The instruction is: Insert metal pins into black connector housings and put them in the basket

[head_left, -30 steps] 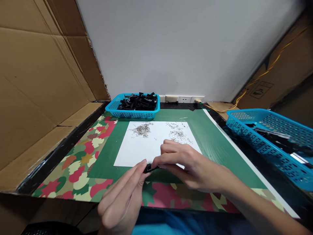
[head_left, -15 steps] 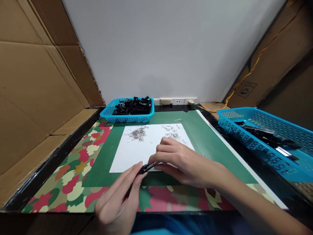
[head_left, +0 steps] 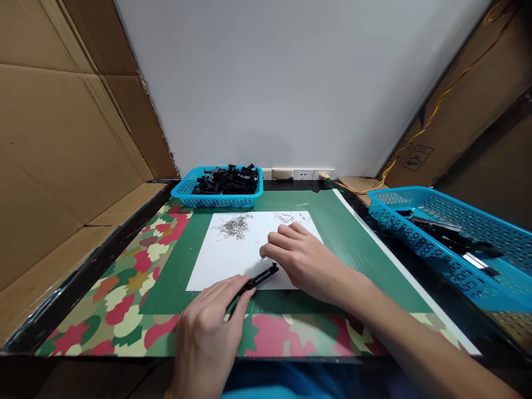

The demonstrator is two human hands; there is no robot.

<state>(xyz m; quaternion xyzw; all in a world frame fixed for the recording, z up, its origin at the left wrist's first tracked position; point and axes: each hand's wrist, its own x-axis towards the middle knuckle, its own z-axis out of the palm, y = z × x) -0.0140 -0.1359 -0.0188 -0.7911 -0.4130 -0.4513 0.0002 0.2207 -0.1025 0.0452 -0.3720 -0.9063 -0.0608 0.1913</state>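
A slim black part (head_left: 262, 276) points up and to the right out of my left hand (head_left: 214, 318), which pinches its lower end between thumb and fingers. Just beyond the part's free end is my right hand (head_left: 302, 260), apart from it, fingers curled over the white sheet (head_left: 224, 263). Whatever its fingertips hold, if anything, is hidden. Tiny metal pieces lie on the sheet in a dense pile (head_left: 236, 226) at the left and a looser scatter (head_left: 283, 217) at the right, partly covered by my right hand.
A blue basket (head_left: 216, 201) heaped with black parts stands at the back left. Another blue basket (head_left: 440, 244) with black strips is at the right. Under the sheet lies a green mat (head_left: 353, 238) on a patterned cover (head_left: 124, 310). Cardboard (head_left: 62, 138) flanks the left side.
My right hand has let go of the black part and moved up and slightly right, its fingers curling. More of the part shows. My left hand still holds it, a little turned.
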